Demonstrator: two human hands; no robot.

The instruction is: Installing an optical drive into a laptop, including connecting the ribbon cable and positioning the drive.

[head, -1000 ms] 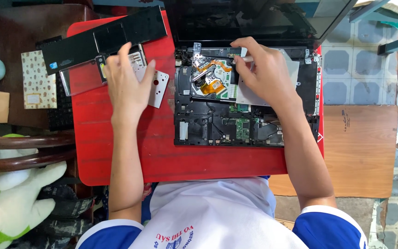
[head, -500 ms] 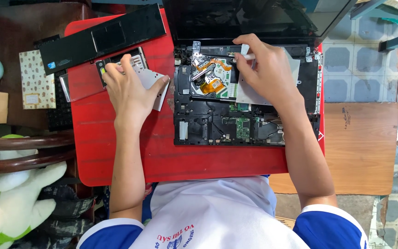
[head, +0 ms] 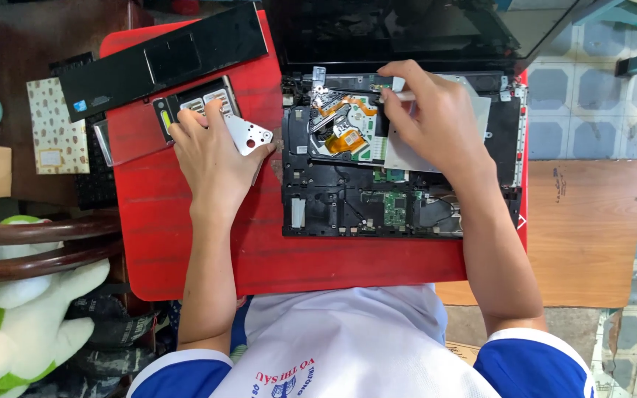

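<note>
Gripping metal bracket [head: 248, 134], long axis pointing right

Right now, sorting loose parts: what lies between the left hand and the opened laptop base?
Head view: only bare red table separates left hand from laptop base.

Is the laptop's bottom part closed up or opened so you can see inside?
Opened. The laptop base has no cover, so its green circuit board shows, and the black palm-rest panel lies apart on the red table.
</note>
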